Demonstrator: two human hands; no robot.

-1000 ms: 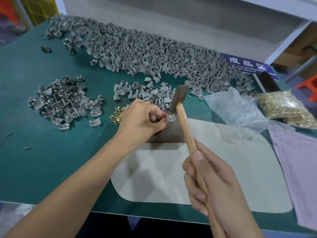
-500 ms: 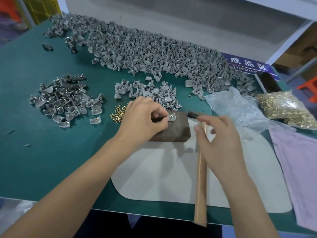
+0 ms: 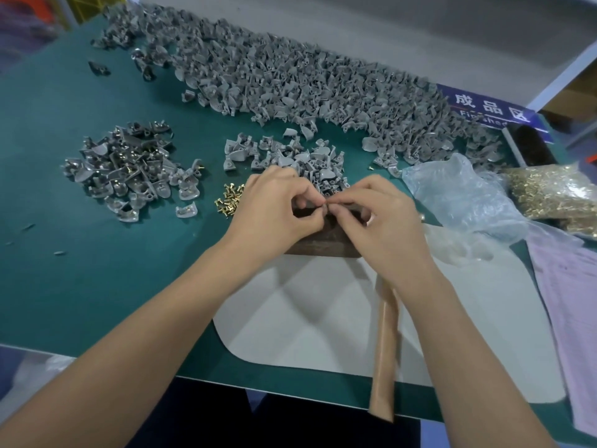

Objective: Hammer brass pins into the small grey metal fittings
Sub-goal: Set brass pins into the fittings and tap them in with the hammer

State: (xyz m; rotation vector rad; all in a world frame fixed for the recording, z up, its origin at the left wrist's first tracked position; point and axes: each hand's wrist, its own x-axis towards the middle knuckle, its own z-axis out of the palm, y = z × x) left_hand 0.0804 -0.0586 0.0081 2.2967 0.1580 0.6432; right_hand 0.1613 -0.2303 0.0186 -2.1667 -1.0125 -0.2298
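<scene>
Hunching knuckles-up over the dark block (image 3: 318,242), left hand (image 3: 277,211) and right hand (image 3: 378,221) meet fingertip to fingertip, pinched together; whatever they grip is hidden.

Two hands met over one dark block (image 3: 318,244), the left hand (image 3: 274,208) and the right hand (image 3: 378,218) fingertip to fingertip. One hammer (image 3: 384,347) lay under the right wrist. Grey fittings sat in three groups, each too many to count: a long heap (image 3: 290,79) far beyond the hands, a small pile (image 3: 284,156) just beyond them, and a pile with pins in them (image 3: 129,169) well to the left. One small cluster of loose brass pins (image 3: 230,200) lay just left of the left hand. To the right were two plastic bags, one clear bag (image 3: 458,195) and one bag of pins (image 3: 555,189). One pale mat (image 3: 290,324) lay under the forearms.
</scene>
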